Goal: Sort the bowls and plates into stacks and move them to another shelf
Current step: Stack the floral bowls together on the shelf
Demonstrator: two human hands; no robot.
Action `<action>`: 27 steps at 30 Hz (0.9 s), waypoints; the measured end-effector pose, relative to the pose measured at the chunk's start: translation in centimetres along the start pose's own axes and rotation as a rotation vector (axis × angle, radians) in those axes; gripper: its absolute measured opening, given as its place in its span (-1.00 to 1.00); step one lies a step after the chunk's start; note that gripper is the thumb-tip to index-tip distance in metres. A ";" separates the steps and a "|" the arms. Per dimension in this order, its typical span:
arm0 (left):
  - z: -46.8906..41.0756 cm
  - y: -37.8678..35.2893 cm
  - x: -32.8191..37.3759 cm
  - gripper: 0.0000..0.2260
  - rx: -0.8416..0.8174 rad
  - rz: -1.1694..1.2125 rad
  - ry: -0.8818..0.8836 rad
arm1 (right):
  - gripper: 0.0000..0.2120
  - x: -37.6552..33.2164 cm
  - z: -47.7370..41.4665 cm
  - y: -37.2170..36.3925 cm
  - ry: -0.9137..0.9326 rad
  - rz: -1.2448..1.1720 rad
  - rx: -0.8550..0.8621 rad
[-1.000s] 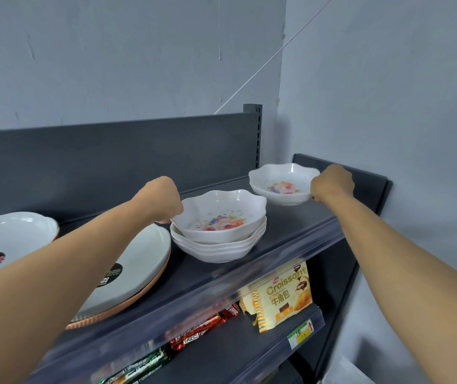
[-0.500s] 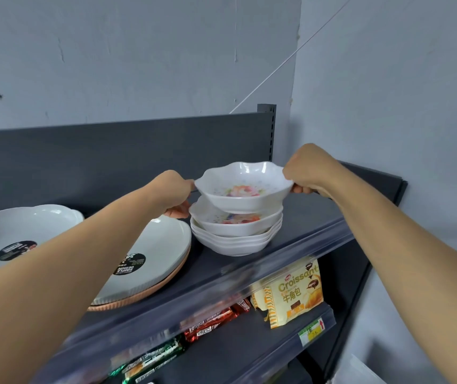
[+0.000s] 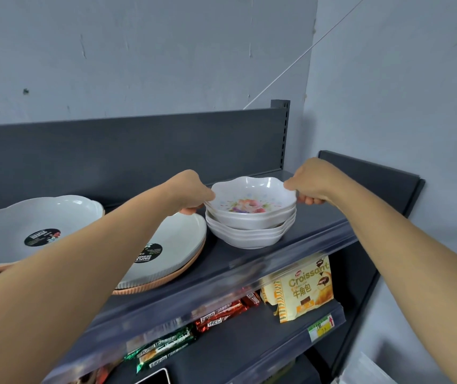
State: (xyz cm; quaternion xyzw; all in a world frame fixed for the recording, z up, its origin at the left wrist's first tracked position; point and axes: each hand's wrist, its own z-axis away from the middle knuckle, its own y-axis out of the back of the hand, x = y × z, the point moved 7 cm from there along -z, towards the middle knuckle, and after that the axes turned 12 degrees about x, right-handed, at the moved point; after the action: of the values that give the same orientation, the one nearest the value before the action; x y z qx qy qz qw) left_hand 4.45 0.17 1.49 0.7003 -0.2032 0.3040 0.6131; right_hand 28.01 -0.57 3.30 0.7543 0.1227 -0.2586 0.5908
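Note:
A stack of white scalloped bowls (image 3: 249,231) stands on the dark top shelf (image 3: 313,225). The top bowl (image 3: 252,198) has a flower print inside and sits nested in the stack. My left hand (image 3: 191,192) grips the left rim of the stack, fingers curled under it. My right hand (image 3: 310,181) pinches the right rim of the top bowl. Left of the bowls lie two piles of wide white plates with black labels, one close (image 3: 174,245) and one at the far left (image 3: 33,225).
The shelf's grey back panel (image 3: 138,151) and a side panel (image 3: 374,178) bound the top shelf. Below, a lower shelf holds a croissant packet (image 3: 304,289) and snack bars (image 3: 221,314). Pale walls stand behind and to the right.
My right hand carried the flowered bowl from the right end of the shelf over to the stack and set it down into it. My left hand stayed at the stack's left rim.

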 end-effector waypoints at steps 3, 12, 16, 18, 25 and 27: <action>0.1 0.1 0.2 -0.87 0.015 -0.038 -0.005 | -0.80 0.2 -0.1 -0.4 -0.004 0.018 -0.029; -1.1 0.0 0.7 -0.90 0.143 0.045 -0.012 | -0.75 0.2 0.3 -1.0 -0.047 0.052 -0.145; -1.3 -0.1 0.2 -0.94 0.122 0.079 0.017 | -0.73 0.6 -0.5 -1.1 -0.053 0.029 -0.089; -1.3 -0.1 0.2 -0.87 0.111 0.009 0.013 | -0.71 0.4 -1.2 -1.1 -0.036 0.003 -0.040; -1.0 -0.7 0.5 -0.91 0.061 -0.112 -0.026 | -0.79 0.1 -2.5 -2.5 -0.008 0.068 -0.042; -0.9 -0.8 0.5 -0.92 0.060 -0.123 -0.030 | -0.82 0.5 -2.5 -3.3 -0.050 0.050 -0.135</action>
State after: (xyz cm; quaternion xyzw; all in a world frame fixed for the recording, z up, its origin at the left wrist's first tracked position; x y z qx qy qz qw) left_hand 5.18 1.20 1.30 0.7341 -0.1599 0.2612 0.6061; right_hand 27.42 2.62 0.67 0.7090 0.1061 -0.2538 0.6493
